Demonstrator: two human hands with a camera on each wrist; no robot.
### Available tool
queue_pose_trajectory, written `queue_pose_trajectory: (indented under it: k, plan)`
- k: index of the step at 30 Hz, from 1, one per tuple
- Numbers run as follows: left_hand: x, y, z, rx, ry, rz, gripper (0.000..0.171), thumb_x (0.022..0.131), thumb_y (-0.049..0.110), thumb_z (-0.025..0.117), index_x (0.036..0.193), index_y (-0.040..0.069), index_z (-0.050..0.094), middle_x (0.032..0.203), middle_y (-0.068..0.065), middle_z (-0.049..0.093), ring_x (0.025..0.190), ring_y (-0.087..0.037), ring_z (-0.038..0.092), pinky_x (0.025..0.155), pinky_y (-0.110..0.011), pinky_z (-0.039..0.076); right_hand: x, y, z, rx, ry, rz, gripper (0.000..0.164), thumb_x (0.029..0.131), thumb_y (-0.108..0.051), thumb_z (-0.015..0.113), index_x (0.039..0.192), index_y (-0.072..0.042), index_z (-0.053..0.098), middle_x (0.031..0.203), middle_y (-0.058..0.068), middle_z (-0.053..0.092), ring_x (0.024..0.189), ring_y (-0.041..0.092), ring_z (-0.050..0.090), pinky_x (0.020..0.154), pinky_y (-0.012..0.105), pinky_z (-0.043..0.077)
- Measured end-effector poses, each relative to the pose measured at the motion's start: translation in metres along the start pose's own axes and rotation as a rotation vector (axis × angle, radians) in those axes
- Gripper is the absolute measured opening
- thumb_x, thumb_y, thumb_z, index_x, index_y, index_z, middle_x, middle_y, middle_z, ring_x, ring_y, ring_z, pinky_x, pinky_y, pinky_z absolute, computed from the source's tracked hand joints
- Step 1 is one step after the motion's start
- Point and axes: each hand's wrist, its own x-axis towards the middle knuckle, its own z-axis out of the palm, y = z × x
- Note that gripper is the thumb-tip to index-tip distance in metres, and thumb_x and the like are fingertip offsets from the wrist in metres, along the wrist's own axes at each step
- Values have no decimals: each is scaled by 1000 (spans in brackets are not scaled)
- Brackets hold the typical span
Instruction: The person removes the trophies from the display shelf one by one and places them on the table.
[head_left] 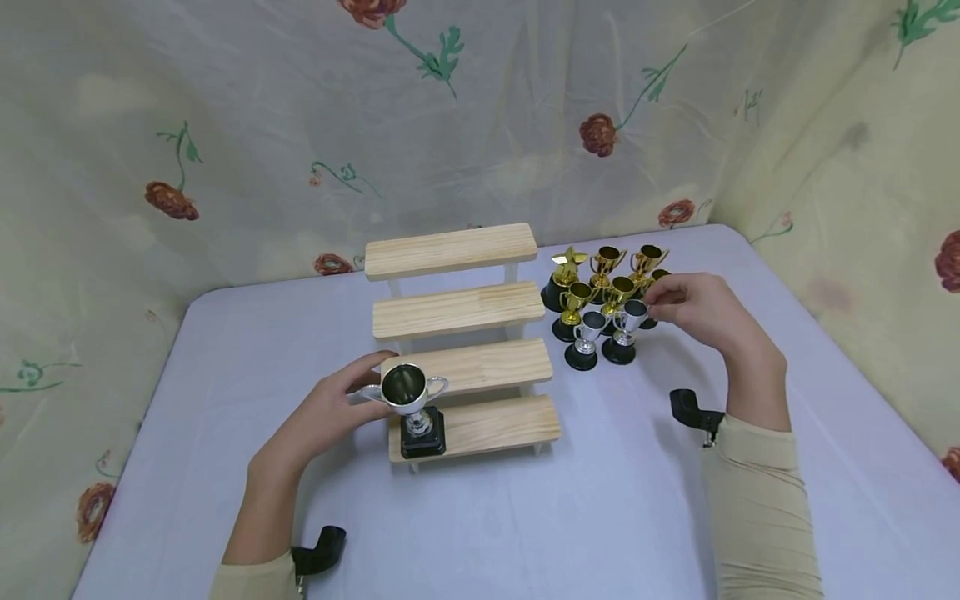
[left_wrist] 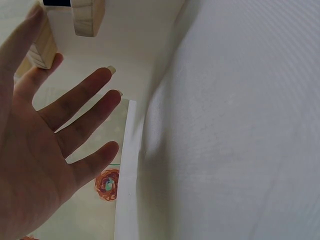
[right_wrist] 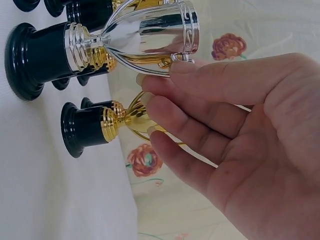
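Note:
A larger silver trophy cup with a square black base stands upright at the left end of the lowest shelf. Beside it is my left hand; the thumb and index finger reach the shelf ends near its handle. The other fingers spread loosely below the shelves in the left wrist view. At the right, my right hand pinches the handle of a small silver trophy cup between thumb and fingertips. This cup is upright with a round black base, among the group of trophies.
The wooden stepped stand has several shelves rising toward the back. Right of it, several gold cups, a gold star trophy and another small silver cup are crowded together. A flowered curtain hangs behind the white-covered table.

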Motion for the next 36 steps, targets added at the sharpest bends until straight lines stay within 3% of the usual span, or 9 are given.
queue_pose_trajectory:
  k: [6, 15, 22, 36]
  plan:
    - [0, 0, 0, -1, 5, 8, 57, 84, 46, 74, 134, 53, 48, 143, 15, 54, 134, -27, 53, 104, -64, 40, 0, -2, 0, 2, -12, 0, 21, 93, -11, 64, 112, -3, 69, 106, 19, 73, 97, 29, 69, 85, 44, 50]
    - [0, -1, 1, 2, 5, 6, 58, 84, 50, 74, 135, 52, 47, 143, 14, 54, 134, -28, 53, 105, -65, 39, 0, -2, -3, -35, -12, -20, 16, 93, -12, 65, 106, -5, 72, 103, 17, 74, 95, 27, 68, 80, 38, 49]
    - [1, -3, 1, 10, -2, -15, 61, 84, 47, 73, 138, 51, 46, 134, 7, 62, 135, -30, 52, 104, -64, 40, 0, -2, -3, -44, -7, -5, 16, 93, -13, 64, 104, -4, 72, 100, 17, 74, 92, 26, 65, 77, 35, 47]
    - [0, -1, 0, 0, 5, 5, 58, 85, 47, 73, 137, 51, 47, 142, 15, 55, 133, -27, 54, 104, -64, 40, -1, -4, -4, -40, -7, -5, 15, 93, -14, 64, 103, -6, 72, 100, 15, 74, 90, 23, 66, 78, 36, 48]
